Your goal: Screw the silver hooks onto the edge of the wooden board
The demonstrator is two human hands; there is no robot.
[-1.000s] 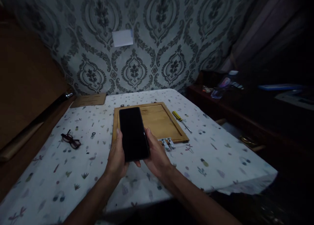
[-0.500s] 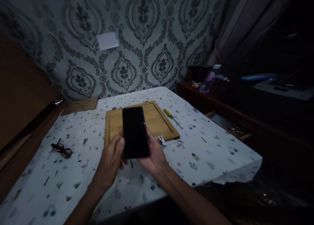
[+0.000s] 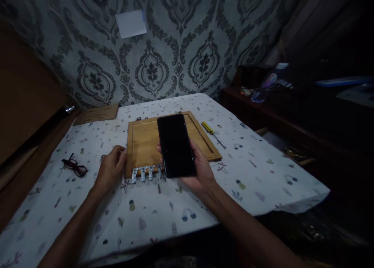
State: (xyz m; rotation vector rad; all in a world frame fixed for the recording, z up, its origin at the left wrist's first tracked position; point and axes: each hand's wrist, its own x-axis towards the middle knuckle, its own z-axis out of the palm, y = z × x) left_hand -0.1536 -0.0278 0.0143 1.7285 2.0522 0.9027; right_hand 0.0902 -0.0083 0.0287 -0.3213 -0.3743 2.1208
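Note:
A black phone point(image 3: 176, 147) with a dark screen is in my right hand point(image 3: 201, 168), whose fingers wrap round its sides from below. My left hand point(image 3: 110, 169) is at the left edge of the wooden panel point(image 3: 146, 143), its fingers curled; what they hold, if anything, is hidden. The panel lies flat on the patterned tablecloth, partly covered by the phone. Several metal hinges point(image 3: 143, 174) stand in a row along its near edge. To the panel's right lies a screwdriver point(image 3: 208, 128) with a yellow and black handle.
Dark-red glasses point(image 3: 74, 167) lie on the tablecloth point(image 3: 157, 225) at left. A cardboard piece point(image 3: 97, 114) is at the back left. A bottle point(image 3: 267, 84) stands on the dark furniture at right, above an open drawer point(image 3: 298, 155).
My left hand has let go of the phone and moved left to the panel's edge. The phone in my right hand has shifted right, and the row of hinges now shows. The view has shifted.

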